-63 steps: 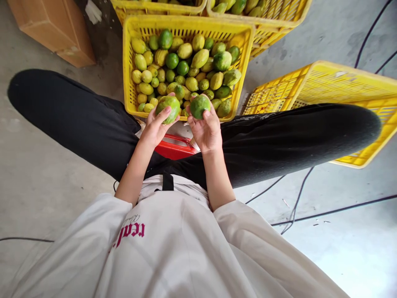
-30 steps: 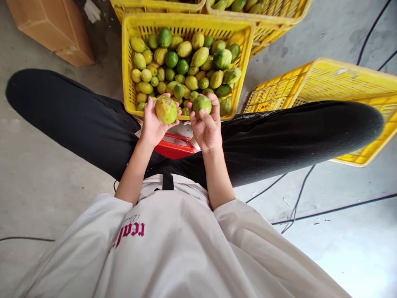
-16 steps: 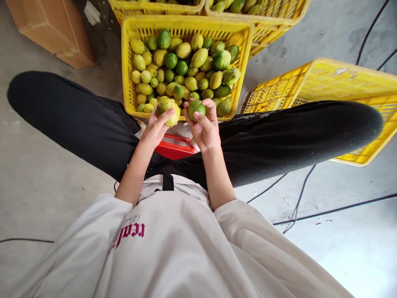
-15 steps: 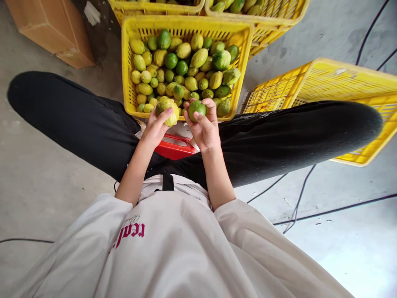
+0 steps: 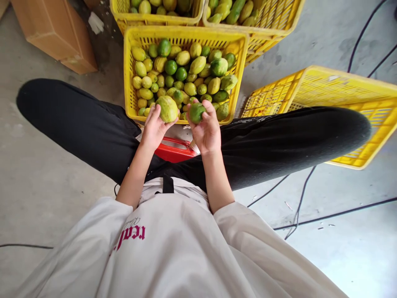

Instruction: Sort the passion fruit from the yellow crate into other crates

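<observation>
The left hand [image 5: 155,130] cups a large yellow-green fruit [image 5: 168,109], its thumb against the near left side and its fingertips showing past the lower right edge. The right hand [image 5: 208,130] grips a smaller, darker green fruit [image 5: 195,113] between thumb and fingers, palm turned up. The 2 fruits sit side by side with a gap between them, both raised at the near edge of a yellow crate [image 5: 186,32]. Inside that crate lies a loose layer of fruit [image 5: 190,88], mixed yellow, yellow-green and deep green, with slotted walls showing around it. Below the hands, between the spread legs in black trousers [image 5: 71,126], is a red plastic object [image 5: 172,155] with a slot, mostly hidden; nearer still is the person's pale shirt [image 5: 189,244] with magenta lettering. Beyond the crate stand 2 more yellow crates side by side, a left crate [image 5: 155,19] and a right crate [image 5: 290,12], both with fruit in them. Well to the right, another yellow crate [image 5: 274,97] is partly covered by the right leg. A cardboard box [image 5: 52,35] stands at the upper left, a white scrap [image 5: 96,22] beside it, and dark cables [image 5: 361,37] run over the grey floor [image 5: 56,178]
</observation>
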`<state>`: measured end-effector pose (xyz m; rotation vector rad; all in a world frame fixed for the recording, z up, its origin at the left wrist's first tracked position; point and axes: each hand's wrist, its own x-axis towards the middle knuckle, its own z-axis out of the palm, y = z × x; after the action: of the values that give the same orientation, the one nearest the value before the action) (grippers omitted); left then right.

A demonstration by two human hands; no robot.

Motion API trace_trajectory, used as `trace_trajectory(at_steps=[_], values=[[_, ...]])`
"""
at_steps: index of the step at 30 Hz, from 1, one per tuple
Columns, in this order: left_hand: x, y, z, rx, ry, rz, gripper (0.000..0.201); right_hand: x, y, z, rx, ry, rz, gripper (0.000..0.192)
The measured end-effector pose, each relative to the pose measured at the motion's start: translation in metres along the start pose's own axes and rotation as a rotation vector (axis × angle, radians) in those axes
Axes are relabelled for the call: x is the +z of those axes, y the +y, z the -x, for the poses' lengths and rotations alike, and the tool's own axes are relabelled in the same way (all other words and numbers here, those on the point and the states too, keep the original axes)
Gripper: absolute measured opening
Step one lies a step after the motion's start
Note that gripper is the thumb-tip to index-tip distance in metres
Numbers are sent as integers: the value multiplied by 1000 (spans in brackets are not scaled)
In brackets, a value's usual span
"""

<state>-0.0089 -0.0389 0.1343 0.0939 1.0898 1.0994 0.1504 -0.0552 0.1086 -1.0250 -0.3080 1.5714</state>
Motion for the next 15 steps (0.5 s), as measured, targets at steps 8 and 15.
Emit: trace_trajectory(at_steps=[8,15], values=[[-1,3,-3,-34,136,156,11,5,6,-11,518,369,-189,27],[-1,14,-2,-121,188,298,34,26,-25,-47,577,489,-344,34]])
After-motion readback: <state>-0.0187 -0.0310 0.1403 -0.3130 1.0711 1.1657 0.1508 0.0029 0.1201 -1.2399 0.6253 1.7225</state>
